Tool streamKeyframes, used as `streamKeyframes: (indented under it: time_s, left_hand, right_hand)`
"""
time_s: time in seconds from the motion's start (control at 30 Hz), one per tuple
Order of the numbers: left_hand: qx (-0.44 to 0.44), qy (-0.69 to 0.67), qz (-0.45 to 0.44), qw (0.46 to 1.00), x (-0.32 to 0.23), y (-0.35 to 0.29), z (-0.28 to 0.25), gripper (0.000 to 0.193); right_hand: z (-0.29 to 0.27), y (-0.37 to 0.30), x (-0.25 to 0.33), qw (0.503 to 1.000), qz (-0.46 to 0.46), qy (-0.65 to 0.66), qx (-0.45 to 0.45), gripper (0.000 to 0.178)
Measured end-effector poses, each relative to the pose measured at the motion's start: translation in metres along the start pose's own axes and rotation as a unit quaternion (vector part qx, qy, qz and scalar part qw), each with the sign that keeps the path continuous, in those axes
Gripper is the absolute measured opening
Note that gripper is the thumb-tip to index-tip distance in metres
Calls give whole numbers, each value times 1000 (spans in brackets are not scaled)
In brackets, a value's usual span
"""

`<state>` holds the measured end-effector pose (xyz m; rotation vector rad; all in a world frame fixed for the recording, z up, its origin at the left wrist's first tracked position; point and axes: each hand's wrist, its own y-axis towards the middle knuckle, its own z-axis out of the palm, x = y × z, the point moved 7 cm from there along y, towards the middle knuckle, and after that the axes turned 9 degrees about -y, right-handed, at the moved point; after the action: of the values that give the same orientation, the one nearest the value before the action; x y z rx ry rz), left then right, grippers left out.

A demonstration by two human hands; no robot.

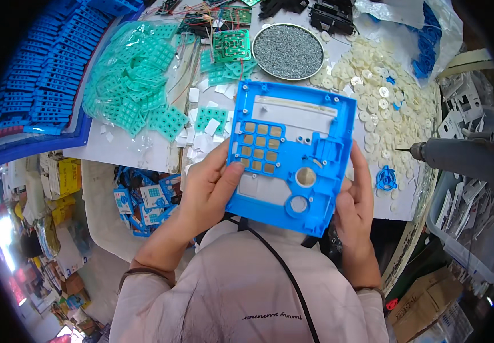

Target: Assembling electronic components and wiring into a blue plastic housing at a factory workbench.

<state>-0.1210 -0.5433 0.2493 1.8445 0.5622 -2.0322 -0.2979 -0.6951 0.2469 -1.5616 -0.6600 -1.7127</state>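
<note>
Between my two hands, a blue plastic casing (290,150) is held up over the near edge of the table, its ribbed side with screw posts facing me. It has a grid of square key openings, a long window at the top and round holes at the lower right. My left hand (210,186) grips its left edge, thumb on the front by the key openings and fingers behind. At the right edge, my right hand (356,208) holds the casing with fingers along its side, partly hidden behind it.
A round tray of small screws (288,51) stands beyond the casing. Green rubber keypads (133,74) lie at left, near stacked blue casings (47,68). White discs (372,97) cover the right side, beside an electric screwdriver (458,157) and a blue round part (386,179). Circuit boards (231,46) lie behind.
</note>
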Motion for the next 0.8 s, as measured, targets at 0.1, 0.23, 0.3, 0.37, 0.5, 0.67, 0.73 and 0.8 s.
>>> streamKeyframes:
  time_s: [0.1,0.23,0.3,0.37,0.5,0.67,0.73,0.8]
  left_hand:
    - [-27,46,-43,998,17,3,0,51]
    - [-51,284,-31,957,22,12,3,75]
    - [-55,292,-34,954,28,19,4,72]
    - [-54,301,-34,952,32,21,4,70]
    - [-48,319,-27,946,33,25,0,71]
    - [-29,355,-26,934,32,30,-5,71]
    - [-25,351,-30,935,33,28,-6,71]
    - [-23,347,-19,937,34,28,-7,71]
  right_hand:
    - [-1,5,-3,997,16,-68,-16,75]
    - [-9,31,-13,929,-20,-368,-7,53]
    - [-10,39,-13,896,-36,-443,-4,48]
    - [-9,44,-10,875,-41,-483,8,45]
    - [-3,53,-10,851,-54,-522,30,41]
    - [6,58,-11,774,-96,-625,40,34]
    - [5,58,-13,761,-99,-639,43,33]
    - [6,59,-13,747,-101,-655,51,33]
